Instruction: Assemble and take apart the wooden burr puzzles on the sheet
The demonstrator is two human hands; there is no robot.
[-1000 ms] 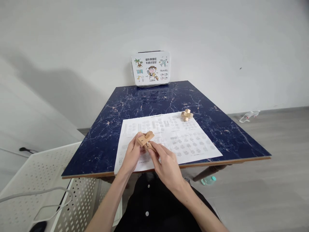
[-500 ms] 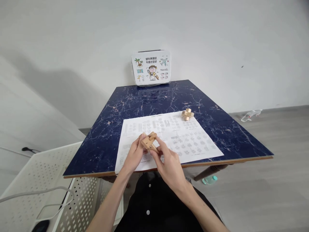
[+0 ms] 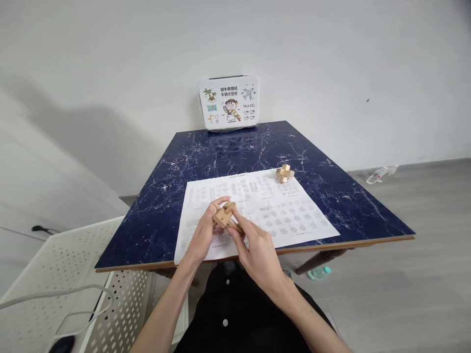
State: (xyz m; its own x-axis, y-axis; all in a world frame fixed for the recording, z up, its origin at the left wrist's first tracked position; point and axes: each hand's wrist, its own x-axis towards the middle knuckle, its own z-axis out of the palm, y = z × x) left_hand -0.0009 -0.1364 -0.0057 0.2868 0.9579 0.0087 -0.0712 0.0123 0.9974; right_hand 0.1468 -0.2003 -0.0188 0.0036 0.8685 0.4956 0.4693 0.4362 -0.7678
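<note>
Between my two hands, above the near part of the printed sheet (image 3: 257, 215), is a light wooden burr puzzle (image 3: 222, 216) made of crossed notched sticks. My left hand (image 3: 203, 234) grips its left side, with the index finger reaching over the far side. At the right, my right hand (image 3: 257, 250) pinches the puzzle between thumb and fingers, near a stick that points toward me. The fingers hide part of the joint. A second wooden burr puzzle (image 3: 284, 173), star-like in shape, sits on the sheet's far right corner, touched by neither hand.
The sheet lies on a dark blue marbled table (image 3: 235, 152). A white cartoon case (image 3: 230, 104) leans on the wall at the back. To the left stands a white perforated cabinet (image 3: 73, 245) with a cable. On the floor at right are bottles (image 3: 319, 272).
The puzzle has turned slightly in my hands and shifted a little toward the left. My left index finger has lifted and stretched out over its far side.
</note>
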